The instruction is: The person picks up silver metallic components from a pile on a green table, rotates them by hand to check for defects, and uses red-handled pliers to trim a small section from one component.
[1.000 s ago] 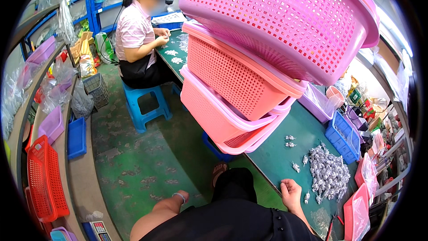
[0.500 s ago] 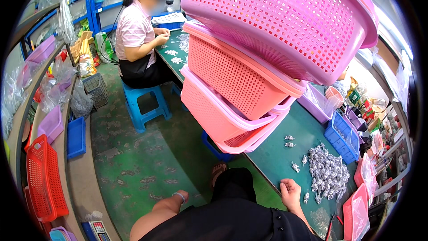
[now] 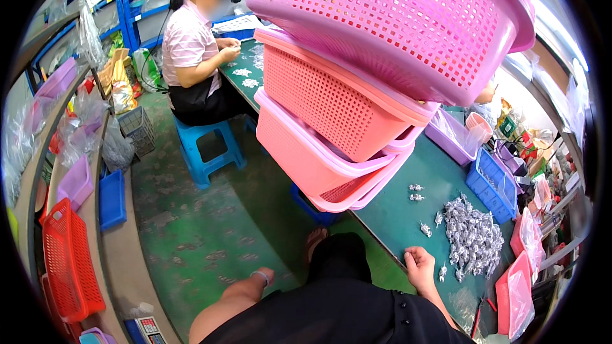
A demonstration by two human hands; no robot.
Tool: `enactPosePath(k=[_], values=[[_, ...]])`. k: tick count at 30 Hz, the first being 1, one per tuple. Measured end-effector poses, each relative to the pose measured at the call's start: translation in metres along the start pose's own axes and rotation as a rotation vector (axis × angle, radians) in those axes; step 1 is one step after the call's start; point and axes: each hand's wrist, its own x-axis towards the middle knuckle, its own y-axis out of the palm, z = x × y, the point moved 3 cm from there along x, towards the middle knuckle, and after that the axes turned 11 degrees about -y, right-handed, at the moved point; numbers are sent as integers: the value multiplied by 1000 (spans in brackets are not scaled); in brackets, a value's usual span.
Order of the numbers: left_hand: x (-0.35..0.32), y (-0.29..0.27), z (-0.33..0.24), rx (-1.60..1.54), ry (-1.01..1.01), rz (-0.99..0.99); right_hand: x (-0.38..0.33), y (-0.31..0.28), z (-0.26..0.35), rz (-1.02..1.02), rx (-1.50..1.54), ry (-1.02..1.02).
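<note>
My right hand rests at the near edge of the green worktable, its fingers loosely curled with nothing seen in them. Just right of it lies a small silvery wrapped piece, not touched. Beyond it is a heap of similar silvery pieces, and a few stand apart on the tabletop, including one piece ahead of the hand. My left hand hangs low at the left, over the floor, below a silvery bracelet. Its fingers are too small to make out.
Stacked pink baskets loom ahead over the table. A blue basket, red-handled pliers and a lined pink tray lie at right. A co-worker sits on a blue stool. Shelves line the left.
The whole view has shifted slightly, with the baskets sitting a little further left and higher. The hands and the silvery pieces keep their places relative to the table.
</note>
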Motion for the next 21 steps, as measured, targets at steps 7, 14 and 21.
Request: enactPosePath(k=[7,14,21], values=[[93,85,63,-766,-198,-51,4,3,8,18,47,11],[101,90,68,-596,-81,29,1,2,-2,3,22,0],[84,85,61,-683,-263,-35,4,4,1,7,20,-30]])
